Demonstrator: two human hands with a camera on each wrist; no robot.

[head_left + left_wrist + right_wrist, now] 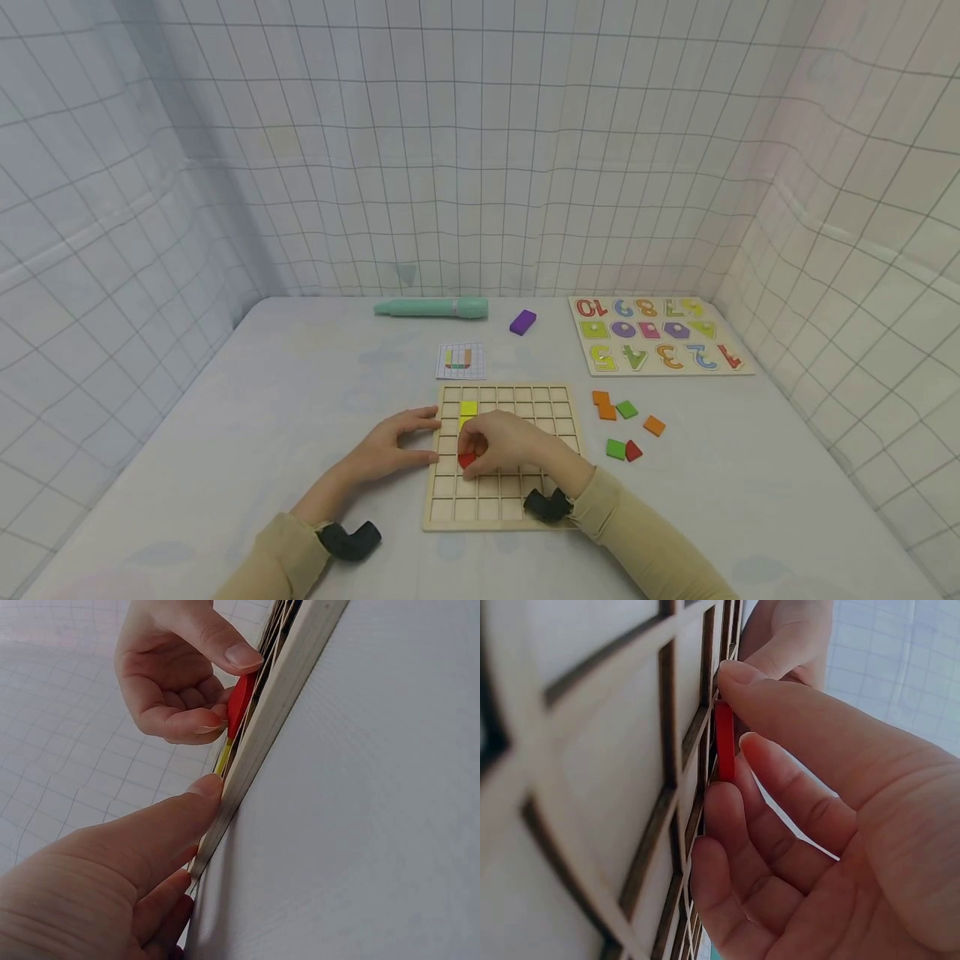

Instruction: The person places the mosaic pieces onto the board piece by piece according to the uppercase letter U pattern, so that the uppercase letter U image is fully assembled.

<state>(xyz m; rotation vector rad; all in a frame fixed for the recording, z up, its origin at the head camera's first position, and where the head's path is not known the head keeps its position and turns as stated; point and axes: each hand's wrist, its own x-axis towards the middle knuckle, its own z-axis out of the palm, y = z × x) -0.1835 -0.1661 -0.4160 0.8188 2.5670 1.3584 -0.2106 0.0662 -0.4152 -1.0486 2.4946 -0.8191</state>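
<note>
A pale wooden grid board point(465, 510) lies flat on the table, with a yellow square tile point(468, 408) in one of its upper left cells. Part of another yellow tile shows just below it, mostly covered by my right hand point(506, 442). Between thumb and fingers that hand pinches a red tile point(725, 742) at the board's surface, in the left part of the grid. My left hand point(390, 446) touches the board's left edge with its thumb and fingers extended. In the left wrist view, its thumb lies against the rim near the red tile point(240, 701).
Right of the board lie loose tiles: orange point(654, 426), green point(616, 450) and red point(633, 451). Behind it are a small pattern card point(461, 373), a teal pen-shaped object point(420, 308) and a purple block point(522, 322). A number puzzle board point(675, 373) sits back right.
</note>
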